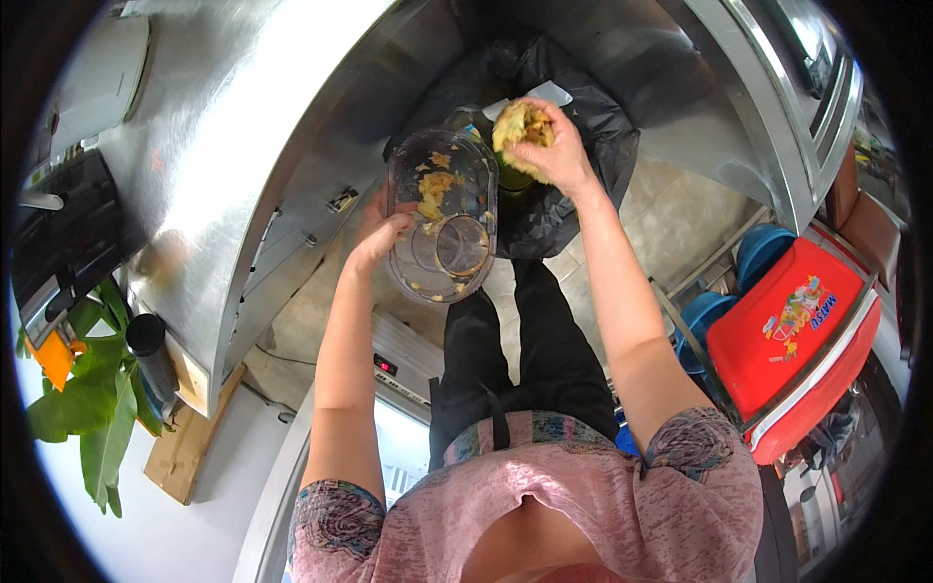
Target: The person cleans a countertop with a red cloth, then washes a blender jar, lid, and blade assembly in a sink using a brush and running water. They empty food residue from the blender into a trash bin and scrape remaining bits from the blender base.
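My left hand [385, 232] grips the side of a clear plastic container [455, 200], an oval one with a round opening or recess near its lower end. Yellow-orange pulp clings to its inside. To its right, my right hand [557, 149] holds a clump of yellow-green pulpy food scraps [521, 135]. Both hands are over a bin lined with a black plastic bag [612, 146]. Inside the bag, partly hidden behind the scraps, lie something white [550, 92] and a dark green thing I cannot identify.
A stainless steel counter [211, 95] curves along the left, with a black cylinder [146, 339] and green leaves [106, 408] near its end. At the right stand a red cool box or container with printed writing [787, 328] and blue plastic tubs [762, 255]. Tiled floor [663, 208] shows beside the bin.
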`<state>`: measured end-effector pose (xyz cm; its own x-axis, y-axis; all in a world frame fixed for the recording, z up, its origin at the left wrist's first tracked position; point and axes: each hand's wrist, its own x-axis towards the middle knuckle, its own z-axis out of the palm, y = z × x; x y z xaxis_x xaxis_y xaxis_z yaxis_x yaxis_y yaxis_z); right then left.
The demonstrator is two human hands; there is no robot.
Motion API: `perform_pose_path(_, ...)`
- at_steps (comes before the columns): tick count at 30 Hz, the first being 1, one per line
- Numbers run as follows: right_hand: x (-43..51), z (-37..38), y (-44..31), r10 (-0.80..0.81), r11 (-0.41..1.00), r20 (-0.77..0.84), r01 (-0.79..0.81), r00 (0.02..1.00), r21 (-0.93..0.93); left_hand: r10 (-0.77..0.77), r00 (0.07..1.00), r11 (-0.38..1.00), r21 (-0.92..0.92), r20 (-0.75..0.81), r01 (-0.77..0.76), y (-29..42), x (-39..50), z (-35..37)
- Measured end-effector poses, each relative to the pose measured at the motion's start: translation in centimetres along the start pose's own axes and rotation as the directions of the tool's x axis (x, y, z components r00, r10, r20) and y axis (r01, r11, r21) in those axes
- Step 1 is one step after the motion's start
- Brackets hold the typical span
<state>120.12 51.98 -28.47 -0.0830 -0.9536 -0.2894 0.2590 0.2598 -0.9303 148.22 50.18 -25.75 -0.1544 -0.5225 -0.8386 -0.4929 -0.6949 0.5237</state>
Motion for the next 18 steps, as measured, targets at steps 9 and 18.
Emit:
perform_pose_path(9,0.5,2.5,2.2,0.224,0.668,0.104,-0.075,0.969,-0.740,0.068,0.997,0.996,0.048,0.024,-0.069,0.0,-0.1,-1.3)
perform_pose_path(18,-3.1,7.4,4.8,-0.283,0.696,0.274,0.394,0.919,-0.600,0.188,0.956,0.980,0.018,0.225,-0.197,2.1,0.0,-1.1)
